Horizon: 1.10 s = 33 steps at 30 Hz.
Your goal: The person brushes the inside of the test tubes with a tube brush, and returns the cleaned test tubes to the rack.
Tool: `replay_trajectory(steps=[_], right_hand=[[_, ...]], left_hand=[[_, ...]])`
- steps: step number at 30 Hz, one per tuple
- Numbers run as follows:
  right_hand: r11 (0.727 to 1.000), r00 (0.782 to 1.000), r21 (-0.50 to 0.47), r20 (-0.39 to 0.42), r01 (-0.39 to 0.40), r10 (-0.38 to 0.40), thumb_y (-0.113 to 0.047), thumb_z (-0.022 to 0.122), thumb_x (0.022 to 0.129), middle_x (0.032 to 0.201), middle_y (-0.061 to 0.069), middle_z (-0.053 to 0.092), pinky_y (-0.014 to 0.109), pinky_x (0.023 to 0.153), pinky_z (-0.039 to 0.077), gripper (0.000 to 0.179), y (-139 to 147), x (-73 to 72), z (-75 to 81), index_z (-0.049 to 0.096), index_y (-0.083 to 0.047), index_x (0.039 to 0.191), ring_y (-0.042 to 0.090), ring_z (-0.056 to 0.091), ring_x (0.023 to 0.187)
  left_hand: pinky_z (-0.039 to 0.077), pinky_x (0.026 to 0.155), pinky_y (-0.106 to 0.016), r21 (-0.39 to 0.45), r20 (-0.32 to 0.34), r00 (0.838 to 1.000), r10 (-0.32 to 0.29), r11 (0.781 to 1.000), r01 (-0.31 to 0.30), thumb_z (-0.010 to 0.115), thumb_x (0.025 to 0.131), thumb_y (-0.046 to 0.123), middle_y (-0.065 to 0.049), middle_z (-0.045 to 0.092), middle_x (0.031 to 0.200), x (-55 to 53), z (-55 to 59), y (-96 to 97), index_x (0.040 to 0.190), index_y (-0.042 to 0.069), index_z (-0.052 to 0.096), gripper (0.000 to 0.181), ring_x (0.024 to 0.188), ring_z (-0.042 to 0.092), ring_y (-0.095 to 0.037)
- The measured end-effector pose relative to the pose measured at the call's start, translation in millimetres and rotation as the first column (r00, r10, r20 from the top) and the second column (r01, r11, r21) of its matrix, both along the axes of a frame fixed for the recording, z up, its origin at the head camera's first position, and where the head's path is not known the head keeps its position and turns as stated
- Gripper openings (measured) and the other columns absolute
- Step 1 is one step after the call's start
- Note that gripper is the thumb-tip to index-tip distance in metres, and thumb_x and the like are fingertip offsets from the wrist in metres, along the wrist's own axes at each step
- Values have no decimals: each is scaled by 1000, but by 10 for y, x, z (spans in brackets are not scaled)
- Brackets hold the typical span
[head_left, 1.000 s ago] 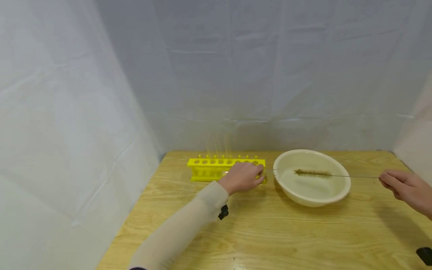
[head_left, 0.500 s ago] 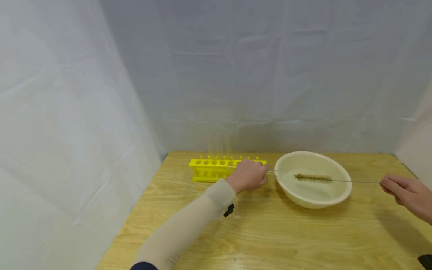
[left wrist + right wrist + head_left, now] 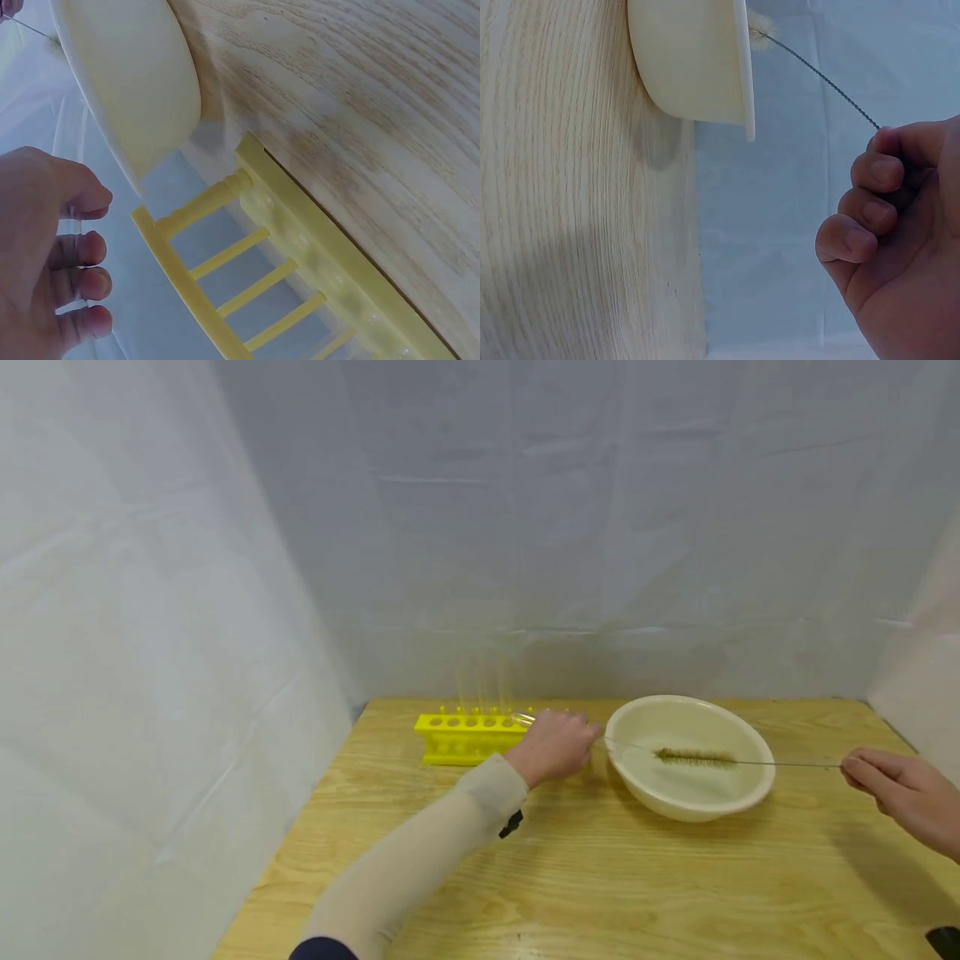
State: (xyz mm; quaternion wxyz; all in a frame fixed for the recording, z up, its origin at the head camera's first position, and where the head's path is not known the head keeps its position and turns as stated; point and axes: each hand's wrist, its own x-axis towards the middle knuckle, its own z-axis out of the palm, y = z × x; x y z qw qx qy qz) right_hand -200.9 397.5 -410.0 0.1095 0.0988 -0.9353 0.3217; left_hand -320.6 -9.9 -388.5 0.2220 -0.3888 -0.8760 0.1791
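Note:
My left hand (image 3: pixel 557 747) curls its fingers around a clear glass test tube (image 3: pixel 70 135). One end of the tube shows above the rack, left of the hand; the other reaches over the basin's left rim. My right hand (image 3: pixel 900 793) pinches the twisted wire handle of a test tube brush (image 3: pixel 696 757), held level from the right. Its brown bristles hang over the cream basin (image 3: pixel 690 810), a short gap from the tube's end. Behind the left hand stands a yellow test tube rack (image 3: pixel 457 743), partly hidden by that hand, with several clear tubes upright in it.
The wooden table (image 3: pixel 637 893) carries the basin and the rack side by side near its back edge. White sheeting (image 3: pixel 480 543) hangs close behind the table and along both sides.
My left hand has shifted slightly right, and the tube's left end has risen and moved right with it. The right hand and brush stay almost in place over the basin.

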Motion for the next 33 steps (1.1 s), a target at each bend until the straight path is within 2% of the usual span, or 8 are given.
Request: replay_trajectory(steps=[6,16,23,28,33], right_hand=[[1000,999,26,-50,-5,6,-18,34,112,71,3,33,30,50,25,34,0,17,-7,45,-6,82,15,31,53],[998,999,63,-30,24,-22,-20,33,112,72,3,33,30,52,24,34,-30,48,-20,43,-7,82,14,29,55],[998,998,67,-66,7,-3,-17,33,112,71,3,32,30,54,22,34,-49,75,-8,41,-8,79,12,28,55],[997,996,70,-88,16,-10,-16,34,111,72,3,33,30,56,20,34,-71,95,0,41,-8,79,12,27,57],[997,995,76,-101,26,-18,-15,34,111,73,3,33,30,56,20,33,-70,108,-11,42,-8,80,11,27,58]], left_hand=[[48,54,-29,-22,-38,999,-26,999,25,58,93,15,4,68,90,-24,12,7,107,26,71,21,73,64,-14],[49,77,-34,-22,-150,987,-62,998,59,55,100,16,1,69,101,-58,23,44,115,29,72,26,89,66,-17],[49,95,-42,-24,-169,983,-71,997,68,57,103,20,1,70,110,-42,59,98,117,31,73,25,104,66,-18],[47,98,-43,-55,-178,983,-54,998,44,57,103,23,2,68,114,-47,73,135,119,32,73,24,108,65,-18],[44,98,-42,-82,-200,979,-49,996,33,57,103,23,4,65,111,-35,85,150,116,33,73,23,106,62,-17]])
